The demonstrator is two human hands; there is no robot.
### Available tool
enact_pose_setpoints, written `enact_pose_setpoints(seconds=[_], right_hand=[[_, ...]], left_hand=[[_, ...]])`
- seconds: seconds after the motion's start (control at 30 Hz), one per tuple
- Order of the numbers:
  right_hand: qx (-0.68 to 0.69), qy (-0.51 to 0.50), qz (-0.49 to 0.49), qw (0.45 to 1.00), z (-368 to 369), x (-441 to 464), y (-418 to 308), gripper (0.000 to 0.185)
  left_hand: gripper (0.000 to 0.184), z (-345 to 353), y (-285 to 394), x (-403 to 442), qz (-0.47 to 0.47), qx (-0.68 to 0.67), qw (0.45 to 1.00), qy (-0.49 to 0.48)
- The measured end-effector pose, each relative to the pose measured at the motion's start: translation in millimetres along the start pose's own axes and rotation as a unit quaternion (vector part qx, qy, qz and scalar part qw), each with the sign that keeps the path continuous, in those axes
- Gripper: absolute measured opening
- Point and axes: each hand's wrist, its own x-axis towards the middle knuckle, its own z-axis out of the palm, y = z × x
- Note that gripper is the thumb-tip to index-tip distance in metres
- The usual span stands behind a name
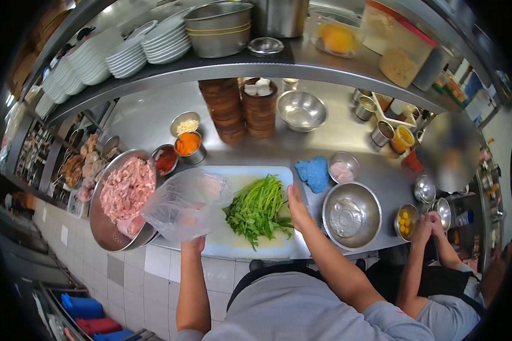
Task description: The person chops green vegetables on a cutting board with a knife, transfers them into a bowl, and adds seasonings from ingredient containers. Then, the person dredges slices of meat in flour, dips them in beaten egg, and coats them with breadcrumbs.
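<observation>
My left hand [194, 243] is at the left edge of the cutting board [250, 250], holding a clear plastic bag [182, 204]. The crumpled film covers most of its fingers, and I cannot tell whether they are inside the bag or behind it. A pile of cut leafy greens [257, 210] lies on the board, stems towards the back. At the right side of this pile is my right hand [298, 211], fingers stretched out and nothing in it. Left of the bag stands a large metal bowl [102, 233] of raw meat strips [128, 190].
A blue cloth [313, 173] and a metal bowl [352, 241] lie right of the board. Small containers hold orange paste [188, 144] and red seasoning [165, 159]. A co-worker's hands [429, 224] are near a bowl of yolks [405, 220]. A shelf [324, 73] overhangs the back.
</observation>
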Motion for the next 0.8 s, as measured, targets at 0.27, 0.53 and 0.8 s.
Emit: enact_pose_setpoints(seconds=[0.27, 0.53, 0.8], right_hand=[[0.003, -0.016, -0.317, 0.948, -15.1, -57.3, -81.3, 0.081], [-0.331, -0.125, -0.477, 0.804, -27.2, -116.4, -131.7, 0.092], [-0.156, -0.038, -0.301, 0.940, -87.5, -113.3, -78.9, 0.048]], left_hand=[[0.029, 50.5, -18.7, 24.6, 0.145, 0.350, 0.923, 0.062], [0.030, 160.4, -22.9, -0.7, -0.166, 0.144, 0.971, -0.092], [0.068, 202.4, -28.1, -32.0, -0.162, 0.132, 0.934, -0.291]])
